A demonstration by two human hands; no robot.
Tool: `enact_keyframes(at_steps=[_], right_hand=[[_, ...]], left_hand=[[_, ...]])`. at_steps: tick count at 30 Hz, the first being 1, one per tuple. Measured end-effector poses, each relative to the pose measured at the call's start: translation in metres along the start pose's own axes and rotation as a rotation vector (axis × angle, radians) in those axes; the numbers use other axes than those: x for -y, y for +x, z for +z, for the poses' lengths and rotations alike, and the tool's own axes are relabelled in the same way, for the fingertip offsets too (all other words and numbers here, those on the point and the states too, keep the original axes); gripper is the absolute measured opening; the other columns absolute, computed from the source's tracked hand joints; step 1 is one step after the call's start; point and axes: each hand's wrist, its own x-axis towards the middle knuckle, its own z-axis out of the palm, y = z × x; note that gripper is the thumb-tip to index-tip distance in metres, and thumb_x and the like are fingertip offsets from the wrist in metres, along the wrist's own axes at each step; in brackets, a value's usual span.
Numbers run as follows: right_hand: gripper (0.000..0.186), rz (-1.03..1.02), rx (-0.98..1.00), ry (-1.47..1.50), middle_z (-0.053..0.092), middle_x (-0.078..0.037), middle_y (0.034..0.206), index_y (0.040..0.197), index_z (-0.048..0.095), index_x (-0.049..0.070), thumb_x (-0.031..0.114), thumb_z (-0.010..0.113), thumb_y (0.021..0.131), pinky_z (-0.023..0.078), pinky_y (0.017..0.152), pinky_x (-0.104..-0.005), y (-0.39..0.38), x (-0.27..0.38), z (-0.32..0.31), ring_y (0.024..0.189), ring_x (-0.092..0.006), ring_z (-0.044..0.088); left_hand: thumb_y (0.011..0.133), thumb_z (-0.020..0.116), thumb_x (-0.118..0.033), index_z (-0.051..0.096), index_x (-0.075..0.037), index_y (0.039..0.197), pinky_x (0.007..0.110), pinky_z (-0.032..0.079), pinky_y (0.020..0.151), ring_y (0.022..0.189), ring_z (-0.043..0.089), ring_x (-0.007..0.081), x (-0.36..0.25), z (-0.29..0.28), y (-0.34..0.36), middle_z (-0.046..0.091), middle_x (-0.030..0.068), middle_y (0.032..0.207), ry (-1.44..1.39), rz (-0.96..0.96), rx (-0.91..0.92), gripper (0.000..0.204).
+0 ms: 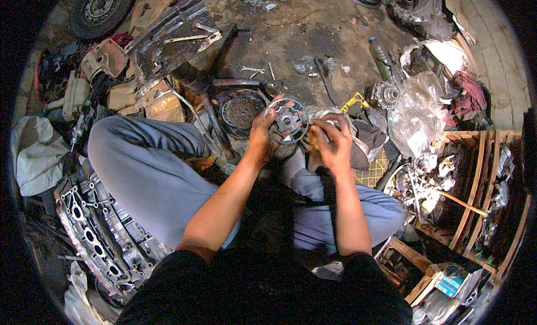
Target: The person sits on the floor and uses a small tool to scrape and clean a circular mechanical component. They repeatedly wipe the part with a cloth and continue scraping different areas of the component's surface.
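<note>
In front of me my left hand is closed around the edge of a round metal part, shaped like a small wheel with a central hub and openings around it. Its open face is turned up toward me. Close to its right rim, my right hand has its fingers curled together around a small yellowish-brown piece, which the fingers partly hide, so I cannot make out its kind. Beyond my left hand, a dark round disc lies low near the floor, beside a stand of dark metal tubes.
An engine cylinder head lies at my left. Two spanners rest on the oily floor ahead. To the right are a toothed gear part, bubble wrap, a yellow grid and a wooden crate frame. A car wheel stands far left.
</note>
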Motion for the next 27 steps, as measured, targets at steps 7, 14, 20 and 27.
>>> enact_keyframes(at_steps=[7,14,20,27], right_hand=[[0.021,-0.005,0.042,-0.002,0.062,-0.008,0.108,0.105,0.076,0.014,0.011,0.074,0.084,0.053,0.079,-0.0397,-0.004,0.001,0.013,0.093,-0.0306,0.067],[0.012,0.083,0.078,0.081,0.064,-0.010,0.102,0.093,0.076,0.007,0.011,0.076,0.081,0.051,0.081,-0.0378,-0.004,-0.008,0.016,0.091,-0.0289,0.066],[0.012,0.093,0.119,0.090,0.064,-0.012,0.104,0.093,0.073,0.004,0.009,0.074,0.083,0.051,0.083,-0.0383,-0.005,-0.005,0.014,0.094,-0.0313,0.065],[0.013,0.068,0.035,0.019,0.064,-0.018,0.106,0.099,0.064,0.002,0.008,0.066,0.088,0.050,0.085,-0.0445,-0.008,-0.007,0.024,0.098,-0.0399,0.062]], left_hand=[[0.098,0.058,-0.038,0.040,-0.006,0.150,0.045,0.053,0.098,0.116,0.062,0.0292,-0.004,0.008,-0.006,0.059,0.0117,0.136,0.141,-0.022,-0.005,0.063],[0.105,0.047,-0.024,0.050,-0.002,0.142,0.036,0.054,0.096,0.110,0.066,0.0244,-0.010,0.001,-0.003,0.065,0.0158,0.129,0.249,-0.053,0.029,0.043],[0.103,0.052,-0.027,0.054,-0.002,0.139,0.033,0.052,0.098,0.109,0.066,0.0205,-0.010,-0.011,0.006,0.069,0.0147,0.121,0.407,-0.022,0.103,0.044],[0.098,0.060,-0.035,0.052,-0.002,0.141,0.036,0.052,0.098,0.110,0.065,0.0225,-0.008,-0.008,0.006,0.069,0.0135,0.122,0.378,-0.089,0.079,0.055]])
